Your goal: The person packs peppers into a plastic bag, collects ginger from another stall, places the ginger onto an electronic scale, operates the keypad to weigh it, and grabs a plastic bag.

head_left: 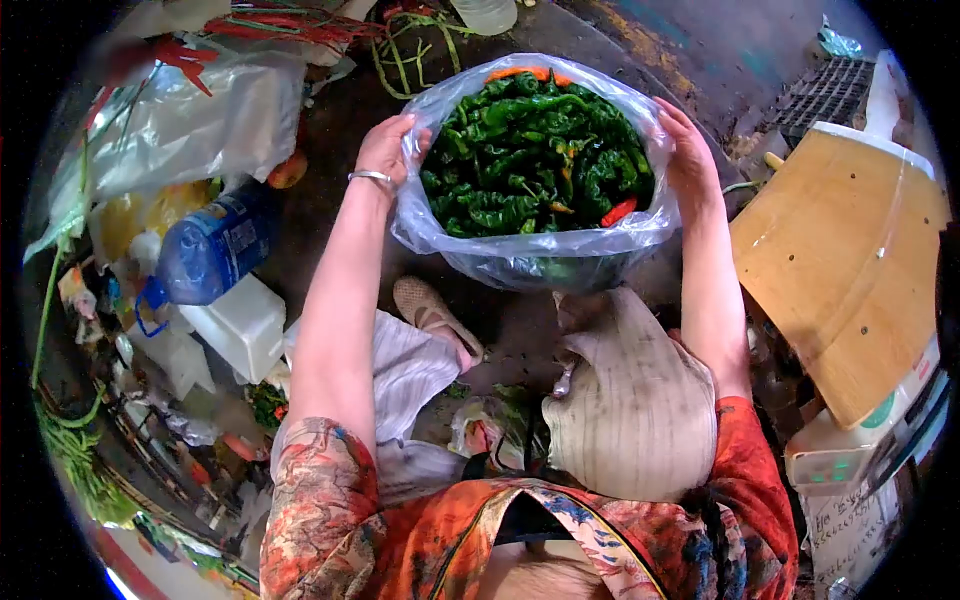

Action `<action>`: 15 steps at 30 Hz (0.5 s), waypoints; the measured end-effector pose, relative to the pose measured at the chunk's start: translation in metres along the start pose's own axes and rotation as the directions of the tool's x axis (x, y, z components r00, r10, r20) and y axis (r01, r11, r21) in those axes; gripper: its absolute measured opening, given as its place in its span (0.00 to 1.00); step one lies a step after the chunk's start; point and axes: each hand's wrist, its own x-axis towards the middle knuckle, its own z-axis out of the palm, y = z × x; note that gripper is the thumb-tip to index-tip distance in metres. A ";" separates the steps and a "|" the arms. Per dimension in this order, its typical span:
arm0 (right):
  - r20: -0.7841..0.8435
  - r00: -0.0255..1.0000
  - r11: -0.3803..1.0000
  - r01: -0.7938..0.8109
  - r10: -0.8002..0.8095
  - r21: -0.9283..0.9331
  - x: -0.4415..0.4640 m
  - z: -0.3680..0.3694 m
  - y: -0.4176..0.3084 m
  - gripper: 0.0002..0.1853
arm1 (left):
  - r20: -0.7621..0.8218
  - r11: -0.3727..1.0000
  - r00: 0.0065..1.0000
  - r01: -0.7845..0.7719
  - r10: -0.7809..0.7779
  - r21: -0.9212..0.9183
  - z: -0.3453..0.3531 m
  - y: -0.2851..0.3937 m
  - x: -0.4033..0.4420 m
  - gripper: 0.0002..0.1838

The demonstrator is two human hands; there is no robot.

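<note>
A clear plastic bag [440,238] stands wide open in front of me, filled with dark green wrinkled peppers [520,150]. A red pepper [619,211] lies near the right side of the heap, and some orange shows along the far rim. My left hand [388,148], with a silver bangle at the wrist, grips the bag's left edge between thumb and fingers. On the opposite side my right hand [686,150] holds the right edge, its fingers partly hidden behind the plastic. The bag's lower part sits between and beyond my knees.
To the left lie a large blue plastic bottle [215,250], a white container [240,325] and clear plastic sheeting [240,110]. Red and green ties [300,28] are strewn at the back. A tan board [840,260] and a white device with green digits [835,468] stand at right.
</note>
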 end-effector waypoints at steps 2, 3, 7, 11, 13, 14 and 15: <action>-0.012 1.000 1.000 -0.007 0.007 0.019 -0.011 -0.003 0.000 0.18 | 0.047 0.999 0.999 0.026 -0.025 -0.033 -0.015 -0.004 0.010 0.09; -0.030 0.999 1.000 0.016 -0.016 0.005 -0.019 -0.002 0.000 0.18 | 0.111 0.999 0.994 0.011 -0.005 -0.051 -0.020 -0.005 0.011 0.09; -0.026 0.992 0.992 0.126 -0.126 0.027 -0.030 -0.011 0.010 0.15 | 0.011 0.987 0.988 -0.153 0.154 -0.051 -0.026 -0.020 -0.001 0.10; -0.025 0.963 0.962 0.268 -0.270 -0.057 -0.052 -0.015 0.023 0.14 | -0.114 0.922 0.936 -0.299 0.334 0.246 -0.026 -0.035 -0.036 0.14; 0.032 0.921 0.868 0.378 -0.389 -0.323 -0.068 -0.011 0.026 0.18 | -0.052 0.766 0.881 -0.378 0.470 0.520 -0.024 -0.049 -0.060 0.18; 0.078 0.907 0.812 0.407 -0.414 -0.418 -0.075 -0.011 0.031 0.24 | -0.026 0.617 0.842 -0.374 0.540 0.693 -0.021 -0.055 -0.071 0.20; 0.130 0.875 0.693 0.452 -0.466 -0.562 -0.082 -0.012 0.035 0.27 | -0.013 0.505 0.800 -0.367 0.600 0.781 -0.022 -0.062 -0.080 0.20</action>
